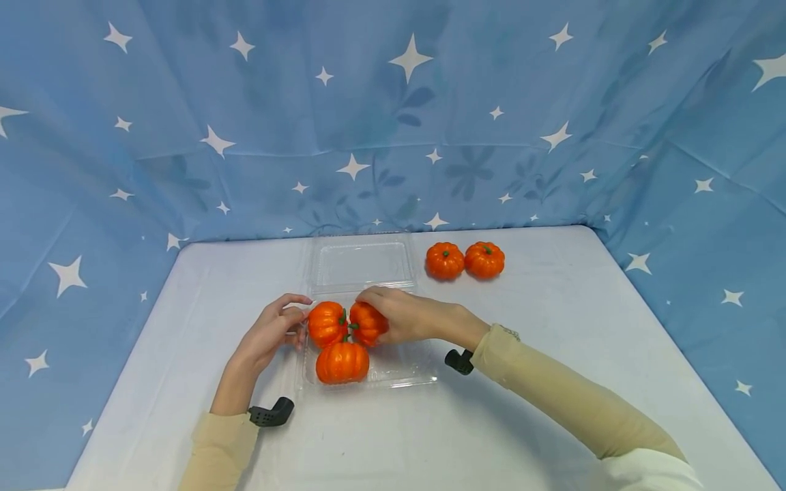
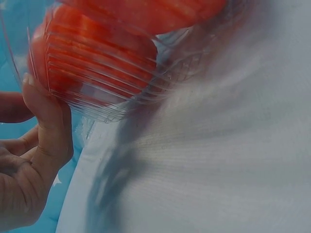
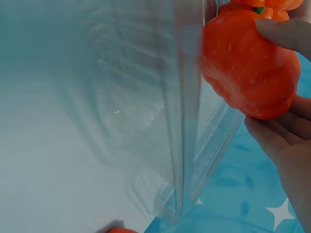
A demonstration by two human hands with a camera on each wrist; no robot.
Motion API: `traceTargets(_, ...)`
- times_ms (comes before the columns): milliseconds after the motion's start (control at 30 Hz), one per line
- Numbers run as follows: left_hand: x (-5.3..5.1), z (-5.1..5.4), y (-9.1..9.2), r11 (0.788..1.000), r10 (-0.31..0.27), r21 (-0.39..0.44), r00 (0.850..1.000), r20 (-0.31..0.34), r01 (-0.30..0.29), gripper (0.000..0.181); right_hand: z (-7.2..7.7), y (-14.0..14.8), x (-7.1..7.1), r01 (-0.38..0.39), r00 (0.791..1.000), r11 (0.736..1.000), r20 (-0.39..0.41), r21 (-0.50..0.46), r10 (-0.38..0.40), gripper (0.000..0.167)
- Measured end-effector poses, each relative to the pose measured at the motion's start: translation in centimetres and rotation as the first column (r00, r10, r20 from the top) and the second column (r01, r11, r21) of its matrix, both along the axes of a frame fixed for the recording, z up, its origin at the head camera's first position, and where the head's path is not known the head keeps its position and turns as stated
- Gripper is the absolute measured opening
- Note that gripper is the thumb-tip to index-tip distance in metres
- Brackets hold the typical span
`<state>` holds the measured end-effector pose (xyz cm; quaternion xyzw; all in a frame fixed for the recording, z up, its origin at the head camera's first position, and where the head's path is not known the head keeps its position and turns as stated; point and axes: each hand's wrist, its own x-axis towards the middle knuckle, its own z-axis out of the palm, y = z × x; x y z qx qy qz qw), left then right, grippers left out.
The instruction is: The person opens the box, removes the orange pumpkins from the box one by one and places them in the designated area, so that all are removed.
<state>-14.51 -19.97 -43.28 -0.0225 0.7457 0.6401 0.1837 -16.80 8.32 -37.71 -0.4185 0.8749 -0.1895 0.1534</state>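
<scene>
Right hand (image 1: pixel 399 317) pinches a held pumpkin (image 1: pixel 368 326) between thumb and fingers, over the middle of a clear container (image 1: pixel 402 372); contact with its floor cannot be determined. Left hand (image 1: pixel 270 334), fingers apart and loosely bent, touches the container's left wall. Contents: a left pumpkin (image 1: pixel 325 324) and a near pumpkin (image 1: pixel 342 363), clustered beside the held one. Held item: glossy orange, ribbed, pale-flecked, green stem pointing left. Lid (image 1: pixel 367 262) lies open on the far side. Far right on the counter (image 1: pixel 552 307): two loose pumpkins (image 1: pixel 485 260), side by side.

Bright head view, dimmer, softer wrist views
</scene>
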Motion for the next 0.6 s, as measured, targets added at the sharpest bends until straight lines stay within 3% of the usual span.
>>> traceTargets(600,0.1,0.1,-0.2,1.0,-0.002,-0.01,1.0,0.006,0.002,0.039,1.0,3.9,0.1,0.084,0.996,0.979,0.016,-0.185,-0.082,0.068)
